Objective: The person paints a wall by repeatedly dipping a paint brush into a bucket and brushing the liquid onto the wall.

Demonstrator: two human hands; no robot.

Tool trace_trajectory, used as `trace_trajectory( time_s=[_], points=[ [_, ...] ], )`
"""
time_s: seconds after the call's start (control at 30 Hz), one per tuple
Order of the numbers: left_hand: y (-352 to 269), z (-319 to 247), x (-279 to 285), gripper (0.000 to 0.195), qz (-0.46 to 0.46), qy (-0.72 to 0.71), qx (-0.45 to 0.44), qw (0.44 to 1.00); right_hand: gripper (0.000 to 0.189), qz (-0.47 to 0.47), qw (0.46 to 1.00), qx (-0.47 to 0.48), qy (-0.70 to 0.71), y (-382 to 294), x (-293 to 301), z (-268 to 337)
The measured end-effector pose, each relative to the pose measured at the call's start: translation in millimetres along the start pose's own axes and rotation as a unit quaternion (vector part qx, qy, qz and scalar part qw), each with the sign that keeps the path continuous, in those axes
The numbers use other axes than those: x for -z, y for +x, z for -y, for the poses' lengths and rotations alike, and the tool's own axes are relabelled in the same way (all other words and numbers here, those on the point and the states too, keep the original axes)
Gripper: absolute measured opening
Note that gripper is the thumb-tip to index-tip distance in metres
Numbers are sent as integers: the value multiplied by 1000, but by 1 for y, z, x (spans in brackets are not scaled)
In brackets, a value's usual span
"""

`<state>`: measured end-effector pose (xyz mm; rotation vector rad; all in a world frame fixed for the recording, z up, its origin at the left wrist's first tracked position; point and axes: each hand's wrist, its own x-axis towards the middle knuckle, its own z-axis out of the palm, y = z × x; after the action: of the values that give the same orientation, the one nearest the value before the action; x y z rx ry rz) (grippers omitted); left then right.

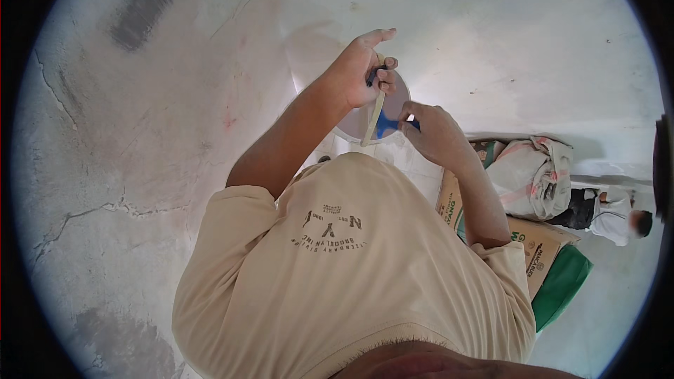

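Note:
My left hand [371, 71] has its lower fingers curled around the dark grip of a flat tool. The tool's long, pale yellow edge [378, 110] runs down from the hand, and its index finger or thumb sticks out. Between the fingers and thumb of my right hand [434, 131] is the handle of a blue putty knife [388, 125]. Its fan-shaped end meets or overlaps the pale edge; whether they touch, I cannot tell. Below both hands is a round, pale-rimmed container [343, 133], probably a bucket, with a greyish interior partly hidden by the tools and left hand.
A wall [174, 131] with cracks and grey patches spans the left and top. On the right are a white woven sack [526, 176], printed brown packages [534, 247] and a green bag [563, 287]. Farther off is another person [611, 210]. Floor tiles [421, 168] show below the container.

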<state>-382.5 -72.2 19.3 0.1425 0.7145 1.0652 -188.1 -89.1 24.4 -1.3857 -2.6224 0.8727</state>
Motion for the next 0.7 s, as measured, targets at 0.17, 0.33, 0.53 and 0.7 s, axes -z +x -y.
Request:
trace_trajectory(
  time_s=[0.17,0.33,0.53,0.7],
  points=[
    [1,0,1,37,-3,-8,10,1000,18,-39,999,-10,14,-2,0,2],
    [1,1,2,38,-3,0,4,1000,18,-38,999,3,11,-4,2,4],
    [4,3,4,38,-1,-5,5,1000,17,-24,999,-28,23,-4,3,5],
    [1,3,2,38,-2,-3,5,1000,15,-1,1000,4,19,-4,-1,-4]
  ],
)
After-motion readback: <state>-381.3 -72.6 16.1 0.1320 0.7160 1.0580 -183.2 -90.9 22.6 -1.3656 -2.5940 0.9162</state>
